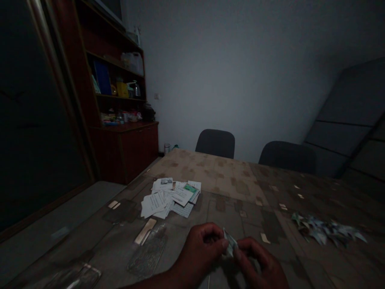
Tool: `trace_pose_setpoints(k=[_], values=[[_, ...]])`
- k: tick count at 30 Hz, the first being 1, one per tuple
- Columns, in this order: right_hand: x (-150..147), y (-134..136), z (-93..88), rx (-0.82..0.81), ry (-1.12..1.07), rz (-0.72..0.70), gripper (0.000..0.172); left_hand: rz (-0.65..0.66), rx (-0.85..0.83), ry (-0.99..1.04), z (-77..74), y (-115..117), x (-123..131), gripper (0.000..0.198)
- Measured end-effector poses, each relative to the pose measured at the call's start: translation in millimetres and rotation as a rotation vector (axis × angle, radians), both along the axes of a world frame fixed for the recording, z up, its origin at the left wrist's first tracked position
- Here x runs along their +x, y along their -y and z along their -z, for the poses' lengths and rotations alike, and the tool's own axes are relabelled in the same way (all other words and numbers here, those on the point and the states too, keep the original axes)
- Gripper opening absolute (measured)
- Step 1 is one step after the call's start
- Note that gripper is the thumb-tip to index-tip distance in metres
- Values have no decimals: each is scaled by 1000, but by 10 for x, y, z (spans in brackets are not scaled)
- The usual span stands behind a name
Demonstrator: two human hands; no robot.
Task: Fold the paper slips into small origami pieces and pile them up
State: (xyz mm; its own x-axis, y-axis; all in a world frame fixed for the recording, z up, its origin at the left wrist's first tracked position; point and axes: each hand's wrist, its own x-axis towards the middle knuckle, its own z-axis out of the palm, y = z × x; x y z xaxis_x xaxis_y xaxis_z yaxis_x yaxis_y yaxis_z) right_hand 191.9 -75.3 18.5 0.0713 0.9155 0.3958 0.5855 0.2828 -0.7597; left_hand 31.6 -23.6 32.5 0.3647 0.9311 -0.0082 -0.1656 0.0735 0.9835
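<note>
Between the fingertips of both hands is a small folded paper piece (pixel 230 243), pale with printed greenish tones. My left hand (pixel 202 248) pinches its left side between thumb and forefinger. From the right, the fingers of my right hand (pixel 259 261) close on its other edge. The paper is held just above the table near its front. A loose pile of printed paper sheets (pixel 170 197) lies beyond my left hand, one of them with a green patch. Off to the right sits a heap of folded paper pieces (pixel 326 228) with pointed ends.
The table (pixel 216 170) has a patterned brown cover. Two dark chairs (pixel 215 143) stand at its far side by a pale wall. At the left is a red-brown cabinet (pixel 138 140) with shelves holding containers and a kettle (pixel 136 89). The room is dim.
</note>
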Motion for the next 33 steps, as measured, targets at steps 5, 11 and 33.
trace_pose_setpoints(k=[5,11,33], values=[[57,0,-35,229,218,14,18,-66,-6,40,47,86,20,15],[51,-17,-16,505,532,-124,11,-64,-6,57,167,152,-30,10],[-17,105,160,216,310,-139,6,25,-130,84,203,110,-97,45]])
